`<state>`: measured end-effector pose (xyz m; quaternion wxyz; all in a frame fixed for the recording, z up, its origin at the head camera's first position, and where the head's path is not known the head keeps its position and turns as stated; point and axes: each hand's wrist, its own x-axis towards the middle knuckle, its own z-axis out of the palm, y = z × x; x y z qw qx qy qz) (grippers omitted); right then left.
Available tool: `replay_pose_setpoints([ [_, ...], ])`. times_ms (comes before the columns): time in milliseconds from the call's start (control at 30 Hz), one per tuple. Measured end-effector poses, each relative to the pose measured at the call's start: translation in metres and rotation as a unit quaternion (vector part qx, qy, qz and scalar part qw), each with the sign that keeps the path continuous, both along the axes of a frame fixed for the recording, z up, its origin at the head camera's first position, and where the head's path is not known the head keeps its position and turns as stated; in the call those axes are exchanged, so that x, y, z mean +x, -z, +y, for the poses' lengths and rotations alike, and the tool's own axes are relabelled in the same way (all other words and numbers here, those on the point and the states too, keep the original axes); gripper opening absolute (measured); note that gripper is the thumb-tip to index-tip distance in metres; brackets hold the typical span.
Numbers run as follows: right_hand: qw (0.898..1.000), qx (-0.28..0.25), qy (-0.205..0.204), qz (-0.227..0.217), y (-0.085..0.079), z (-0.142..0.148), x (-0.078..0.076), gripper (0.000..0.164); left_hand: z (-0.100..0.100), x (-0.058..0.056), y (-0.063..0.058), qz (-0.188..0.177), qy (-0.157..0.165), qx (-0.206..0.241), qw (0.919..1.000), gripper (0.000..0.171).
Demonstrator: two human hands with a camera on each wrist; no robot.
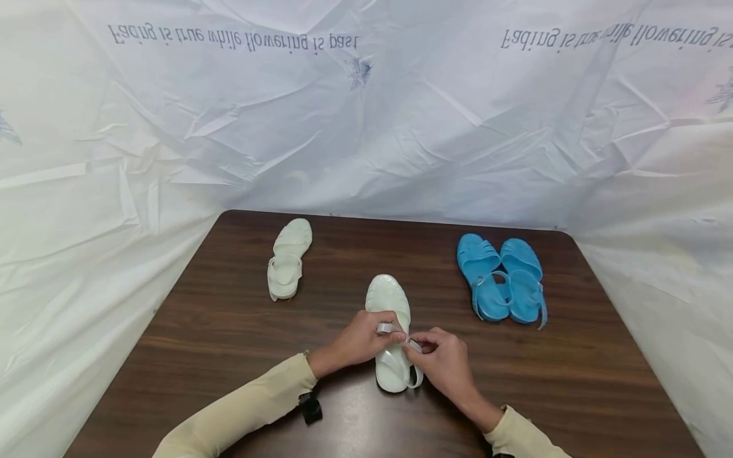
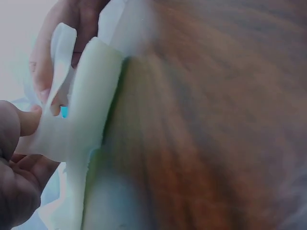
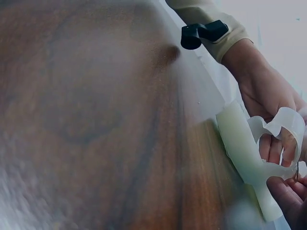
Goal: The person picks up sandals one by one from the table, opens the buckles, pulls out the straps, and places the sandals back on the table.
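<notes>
A white jelly sandal [image 1: 387, 296] lies on the table between the two hands, its toe pointing away. The left hand [image 1: 363, 337] reaches over its middle and pinches the strap near the sandal's side. Opposite it, the right hand [image 1: 443, 359] holds the strap by the buckle between thumb and fingers. The ankle strap [image 3: 291, 117] loops up above the sole in the right wrist view. From the left wrist, the sole [image 2: 98, 81] shows edge-on, with fingers of both hands close together at the strap. The fingertips partly hide the buckle.
A second white sandal [image 1: 292, 240] lies at the table's far left. Two blue sandals [image 1: 492, 299] sit side by side at the right. The brown wooden table [image 1: 189, 318] is backed by white plastic sheeting [image 1: 286, 114] with printed words.
</notes>
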<state>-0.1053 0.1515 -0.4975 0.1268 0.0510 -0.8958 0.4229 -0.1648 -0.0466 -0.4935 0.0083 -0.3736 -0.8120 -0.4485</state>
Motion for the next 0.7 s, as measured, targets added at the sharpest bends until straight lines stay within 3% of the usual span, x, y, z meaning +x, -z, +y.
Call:
replay_pose_setpoints([
  [100, 1.0, 0.001, -0.001, 0.0, -0.0015, 0.0, -0.0001, 0.013, -0.0003, 0.0008, 0.001, 0.01, -0.003, -0.002, 0.9999, 0.009],
  [367, 1.0, -0.003, -0.001, -0.013, -0.0035, -0.001, -0.0001, 0.013, 0.0006, 0.0022, 0.0, -0.015, -0.004, 0.002, 0.9999, 0.009],
  [533, 1.0, -0.01, 0.0, -0.018, -0.0033, -0.0014, 0.0008, 0.013, 0.0003, 0.0026, -0.0024, -0.009, -0.001, -0.014, 0.9999, 0.019],
  [700, 1.0, -0.016, 0.001, -0.017, -0.0017, -0.0012, 0.0007, 0.012, 0.0006, 0.0016, -0.0052, -0.056, -0.001, -0.025, 0.9981, 0.019],
])
